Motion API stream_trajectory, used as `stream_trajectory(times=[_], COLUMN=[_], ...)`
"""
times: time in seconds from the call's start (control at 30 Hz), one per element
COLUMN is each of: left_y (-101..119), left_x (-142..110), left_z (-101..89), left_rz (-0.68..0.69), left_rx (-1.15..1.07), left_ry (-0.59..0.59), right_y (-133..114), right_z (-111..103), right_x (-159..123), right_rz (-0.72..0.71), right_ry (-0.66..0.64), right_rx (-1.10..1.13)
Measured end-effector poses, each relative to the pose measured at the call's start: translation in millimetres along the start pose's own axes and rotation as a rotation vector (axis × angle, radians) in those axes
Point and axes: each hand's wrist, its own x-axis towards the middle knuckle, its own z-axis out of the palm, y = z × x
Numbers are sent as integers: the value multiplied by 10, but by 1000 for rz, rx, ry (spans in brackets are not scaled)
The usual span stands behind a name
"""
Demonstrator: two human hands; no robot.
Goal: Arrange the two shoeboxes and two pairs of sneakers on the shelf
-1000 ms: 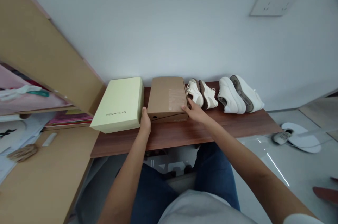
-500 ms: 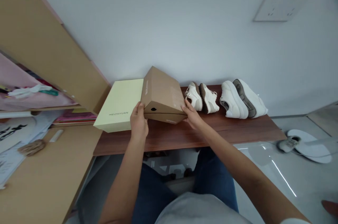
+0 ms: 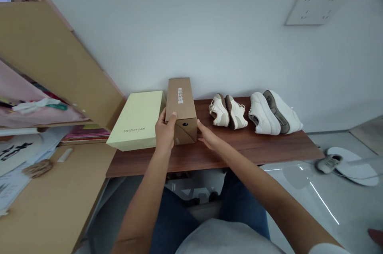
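Observation:
A brown cardboard shoebox stands on its long narrow side on the dark wooden bench, its end with a round hole facing me. My left hand grips the near left edge, thumb on top and fingers down the left side. Against the lower right side press the fingers of my right hand. Just left of it lies a pale yellow shoebox lettered MEIZHIYUAN. To the right sit a pair of small white and beige sneakers and a pair of larger white shoes.
A tan desk with papers and a coiled brown cord-like bundle adjoins on the left, under a shelf panel. The wall behind carries a socket plate. A grey shoe rests by a white round base on the floor.
The brown shoebox has turned from tilted and broad side up to standing on its narrow side. Both hands stay on it, the right one having moved left and slightly down.

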Motion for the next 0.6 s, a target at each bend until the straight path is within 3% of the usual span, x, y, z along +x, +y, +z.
stream_trajectory(times=[0.1,0.33,0.5,0.6], left_y=[-16,5,-79,-289], left_x=[3,19,41,93], left_z=[-15,-70,-103,-178], left_rz=[-7,-15,-21,-135], left_rx=[14,-14,-122,-141], left_ry=[0,-51,-99,-95], right_y=[-203,-696,-708,-652], right_z=[18,158,177,62], right_x=[-52,96,157,151], right_rz=[4,-302,-335,-330], right_ry=[-55,84,104,119], right_rx=[24,-202,-237,-239])
